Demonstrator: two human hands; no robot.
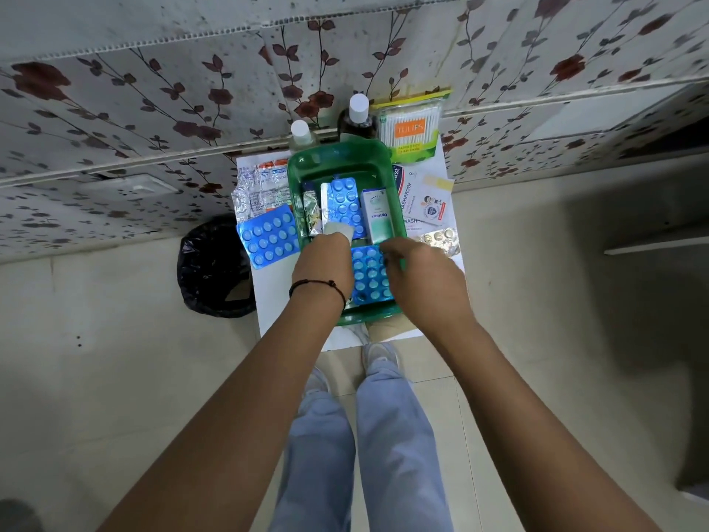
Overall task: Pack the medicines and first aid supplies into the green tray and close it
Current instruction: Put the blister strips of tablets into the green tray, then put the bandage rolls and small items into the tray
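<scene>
The green tray [337, 155] stands on a small white table [264, 312]. Inside it lie a blue pill strip [345, 203], a teal and white medicine box [378, 216] and a foil strip [310, 213]. My left hand [324, 263] reaches into the tray, its fingers closed on a small white item [339, 228]. My right hand [422, 278] grips a second blue pill strip [368, 276] over the tray's near end. Another blue strip [268, 236] lies on the table left of the tray.
Two white-capped bottles [358, 109] and a cotton bud pack [412, 134] stand behind the tray. A bandage pack [422, 201] and a gold pill strip [441, 240] lie to the right, silver strips [257, 190] to the left. A black-lined bin [215, 270] sits beside the table.
</scene>
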